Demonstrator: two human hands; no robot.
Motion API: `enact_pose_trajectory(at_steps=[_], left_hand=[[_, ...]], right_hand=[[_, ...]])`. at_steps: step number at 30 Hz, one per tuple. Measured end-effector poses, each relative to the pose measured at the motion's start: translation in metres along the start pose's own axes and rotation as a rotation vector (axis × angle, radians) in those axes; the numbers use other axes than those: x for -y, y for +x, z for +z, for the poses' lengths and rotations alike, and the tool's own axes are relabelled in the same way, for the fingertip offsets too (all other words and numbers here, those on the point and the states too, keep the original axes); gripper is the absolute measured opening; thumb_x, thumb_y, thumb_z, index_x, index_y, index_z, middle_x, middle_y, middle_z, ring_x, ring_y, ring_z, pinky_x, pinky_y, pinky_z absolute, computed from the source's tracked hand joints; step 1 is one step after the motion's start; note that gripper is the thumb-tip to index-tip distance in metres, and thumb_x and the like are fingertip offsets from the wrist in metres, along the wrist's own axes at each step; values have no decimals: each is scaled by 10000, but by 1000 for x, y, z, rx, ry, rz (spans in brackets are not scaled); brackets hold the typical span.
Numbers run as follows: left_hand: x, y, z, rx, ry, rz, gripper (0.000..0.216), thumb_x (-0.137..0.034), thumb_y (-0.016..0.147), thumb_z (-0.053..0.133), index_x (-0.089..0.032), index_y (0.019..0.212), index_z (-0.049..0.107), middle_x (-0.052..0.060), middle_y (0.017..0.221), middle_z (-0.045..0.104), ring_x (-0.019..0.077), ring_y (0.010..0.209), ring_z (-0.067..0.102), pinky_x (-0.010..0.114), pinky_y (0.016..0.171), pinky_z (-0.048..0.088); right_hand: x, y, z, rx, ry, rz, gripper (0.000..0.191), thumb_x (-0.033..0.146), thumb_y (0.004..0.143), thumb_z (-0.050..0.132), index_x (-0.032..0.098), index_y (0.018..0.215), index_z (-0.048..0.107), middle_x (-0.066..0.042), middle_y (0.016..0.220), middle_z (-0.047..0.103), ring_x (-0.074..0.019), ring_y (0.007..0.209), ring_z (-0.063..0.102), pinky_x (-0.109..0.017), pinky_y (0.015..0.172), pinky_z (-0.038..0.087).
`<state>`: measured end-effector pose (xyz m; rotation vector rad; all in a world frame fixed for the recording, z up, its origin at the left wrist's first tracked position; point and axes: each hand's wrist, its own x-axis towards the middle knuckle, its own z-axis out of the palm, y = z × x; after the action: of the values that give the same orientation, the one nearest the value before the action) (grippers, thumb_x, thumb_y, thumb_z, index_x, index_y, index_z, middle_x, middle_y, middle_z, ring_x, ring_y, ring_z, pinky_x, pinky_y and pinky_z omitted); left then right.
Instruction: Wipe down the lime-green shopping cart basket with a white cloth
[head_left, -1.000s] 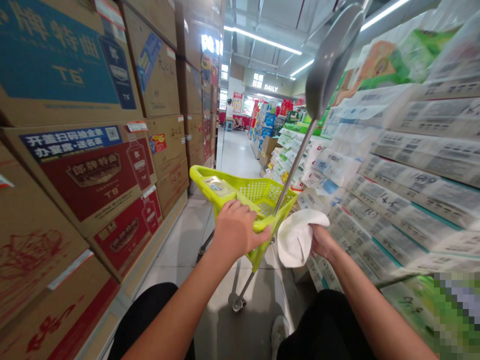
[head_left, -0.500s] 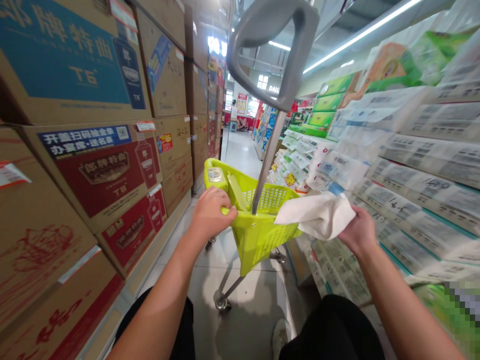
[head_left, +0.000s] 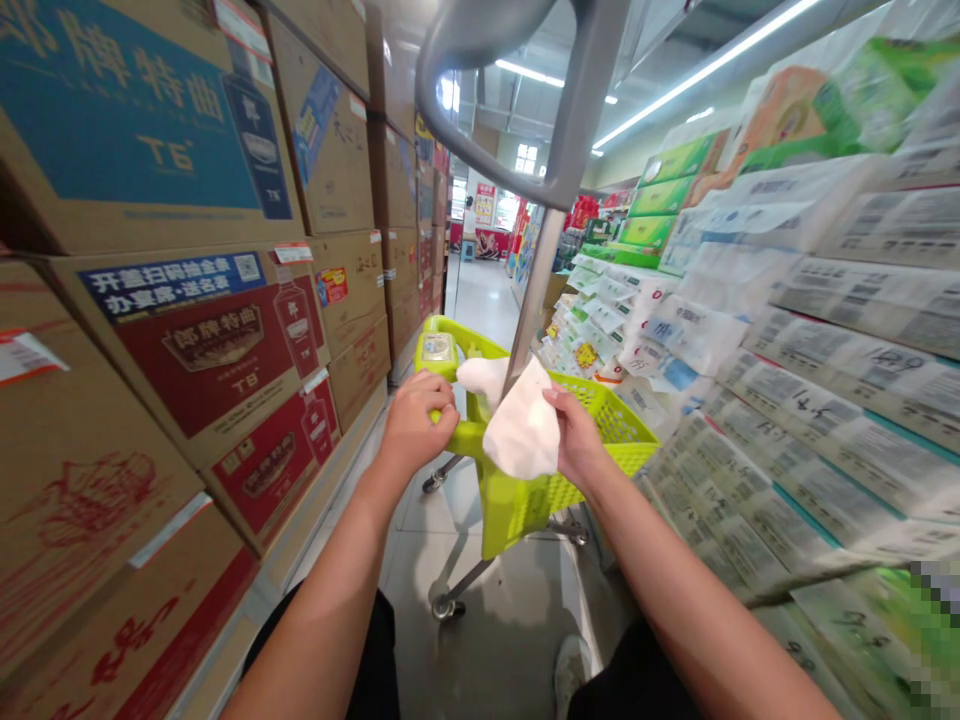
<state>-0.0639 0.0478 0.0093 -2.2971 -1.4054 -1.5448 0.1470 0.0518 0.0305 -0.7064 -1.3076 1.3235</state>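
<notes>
Clutching white cloth [head_left: 521, 440] in right hand [head_left: 579, 440] grip, pressed against grey pole [head_left: 534, 310]. Probably soft, light, limp; best held bunched in palm. Clamping green trolley basket [head_left: 517, 500] rim in left hand [head_left: 416, 425] grip: likely stiff plastic, light, free-rolling.

The pale grey tiled floor [head_left: 510, 625] runs as a narrow aisle deep into the store. On it stands a lime-green plastic basket trolley [head_left: 525, 500], carried on small castor wheels [head_left: 444, 606] at the ends of a grey metal frame. Stacked brown cardboard cartons [head_left: 225, 340] with red and blue printed panels rise along the floor's left edge. Along the right edge are stacked white plastic-wrapped paper packs [head_left: 825, 340], with green packs [head_left: 660, 190] above them. A pale shoe [head_left: 574, 670] is planted on the floor near the trolley's nearest wheel.
</notes>
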Motion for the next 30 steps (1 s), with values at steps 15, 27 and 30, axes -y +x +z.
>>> enact_pose_trajectory(at_steps=[15,27,30], left_hand=[[1,-1,2,-25,-40,4,242,-199,759,444,-220,520,476,47,654,593,206,765,586,369,810,468],[2,-1,4,-9,-36,42,243,-219,772,445,-213,532,481,51,658,581,203,737,561,375,811,465],[7,0,6,-58,-91,56,244,-193,771,455,-210,530,488,43,644,578,208,752,585,374,801,471]], right_hand=[[73,69,57,10,-180,-485,546,713,936,439,199,1005,609,0,922,624,-190,1017,639,-309,779,535],[-32,20,-3,-134,17,-39,448,653,887,606,207,899,648,-15,756,686,-204,738,636,-312,697,551],[-13,29,-44,-201,270,122,339,467,941,524,200,1087,671,-58,961,765,-254,950,701,-405,888,577]])
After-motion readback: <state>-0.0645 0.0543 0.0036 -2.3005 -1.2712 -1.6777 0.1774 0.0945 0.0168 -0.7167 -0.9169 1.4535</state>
